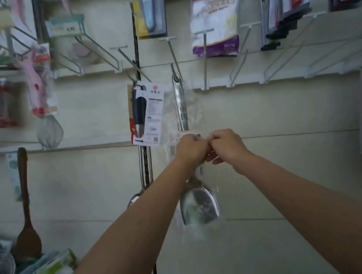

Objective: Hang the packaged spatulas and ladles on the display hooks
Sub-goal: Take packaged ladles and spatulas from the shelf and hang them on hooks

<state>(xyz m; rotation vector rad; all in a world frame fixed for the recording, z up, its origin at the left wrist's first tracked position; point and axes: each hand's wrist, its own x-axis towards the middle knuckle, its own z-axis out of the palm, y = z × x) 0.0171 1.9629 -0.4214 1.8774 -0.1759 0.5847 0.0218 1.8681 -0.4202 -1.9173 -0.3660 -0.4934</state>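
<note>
- A pale slatted display wall (274, 169) fills the view, its grooves carrying rows of white wire hooks (205, 62) that angle outward so packs slide on from the front; several to the right hang bare.
- A steel spatula (198, 207) in a clear, crinkled plastic sleeve hangs down the centre, the hole in its handle looped over a hook (172, 53) above. Its broad, shovel-shaped blade gleams below the wrists. Whether it sits fully home on the hook is hard to tell through the blur.
- Just to its left hangs a carded ladle (140, 112), with a black-and-steel handle against a white printed backing card and a rounded bowl peeping out by the left forearm.
- Left hand (188, 150) and right hand (229, 145) meet knuckle to knuckle at the spatula's mid-handle, the fingers of both clenched on the sleeve, apparently steadying or straightening the pack as it settles.
- At lower left, a dark wooden spoon (25, 207) leans on the wall above a heap of further packaged goods (49, 269), likely stock awaiting hooks.
</note>
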